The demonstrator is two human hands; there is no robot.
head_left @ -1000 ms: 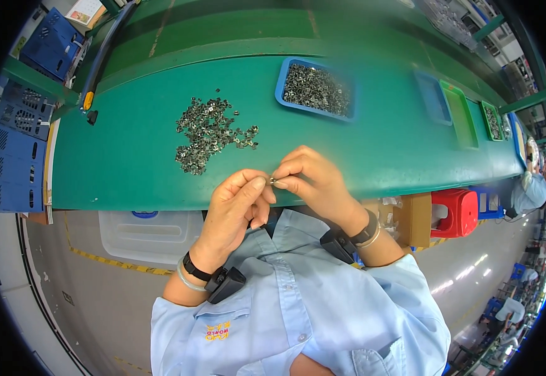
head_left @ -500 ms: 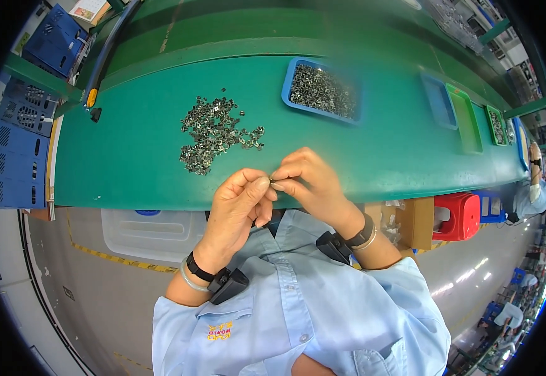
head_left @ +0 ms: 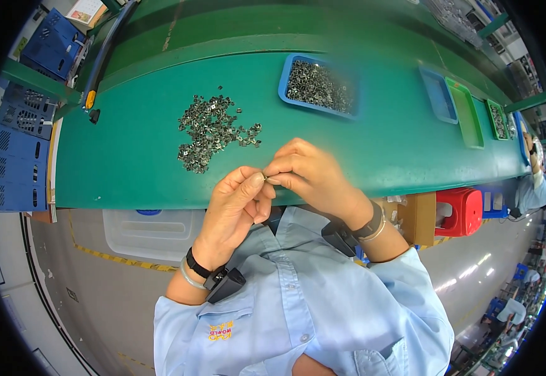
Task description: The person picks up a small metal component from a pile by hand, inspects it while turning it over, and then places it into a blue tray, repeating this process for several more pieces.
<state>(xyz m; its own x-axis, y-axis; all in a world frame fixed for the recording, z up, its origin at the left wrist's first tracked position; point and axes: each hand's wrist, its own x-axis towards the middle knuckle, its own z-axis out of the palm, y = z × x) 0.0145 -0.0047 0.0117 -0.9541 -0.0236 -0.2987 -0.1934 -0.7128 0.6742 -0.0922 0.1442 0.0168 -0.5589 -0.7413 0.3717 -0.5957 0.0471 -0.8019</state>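
Observation:
My left hand (head_left: 232, 210) and my right hand (head_left: 310, 178) meet fingertip to fingertip over the near edge of the green table (head_left: 129, 169). Pinched between both thumbs and forefingers is a small metal part (head_left: 265, 178), mostly covered by the fingers, so its full shape is hidden. Just beyond my hands lies a loose pile of small square dark and silvery metal pieces (head_left: 210, 128). Farther back and to the right, a blue tray (head_left: 282, 88) is heaped with similar pieces (head_left: 317, 84).
On the right stand another blue tray (head_left: 437, 94), a green tray (head_left: 465, 113) and a small green tray with pieces (head_left: 487, 119). Blue crates (head_left: 19, 163) line the left. Below the table edge are a clear plastic bin (head_left: 151, 235), a cardboard box (head_left: 418, 219) and a red stool (head_left: 464, 212).
Both hands have shifted slightly left and away from me, with the small part still pinched between them. The right forearm has swung a little outward. The pile and trays look the same.

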